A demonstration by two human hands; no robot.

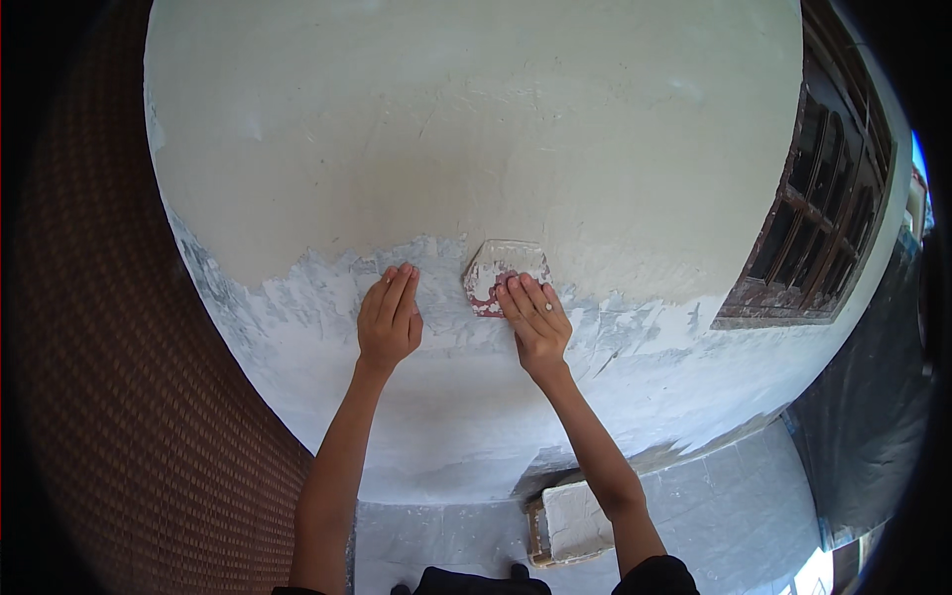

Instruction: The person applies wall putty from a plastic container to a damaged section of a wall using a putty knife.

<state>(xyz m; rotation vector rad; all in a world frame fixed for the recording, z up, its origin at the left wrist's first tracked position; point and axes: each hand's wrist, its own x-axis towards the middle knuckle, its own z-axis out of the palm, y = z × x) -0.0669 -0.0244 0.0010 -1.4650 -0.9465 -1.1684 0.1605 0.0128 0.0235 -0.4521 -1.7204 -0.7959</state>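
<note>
A plastered wall (pixel 476 129) fills the view, cream above and patchy white below. My right hand (pixel 535 317) presses a small flat scraper (pixel 501 270), red under a coat of white putty, against the wall where the two colours meet. My left hand (pixel 389 315) lies flat on the wall, fingers together, a short way left of the scraper and holding nothing.
A brown woven panel (pixel 109 397) borders the wall on the left. A dark wooden window frame (pixel 818 218) sits at the right. Below, on the pale covered floor (pixel 734 506), a board loaded with white putty (pixel 575 521) lies near my right forearm. Dark sheeting (pixel 873 426) hangs at the right.
</note>
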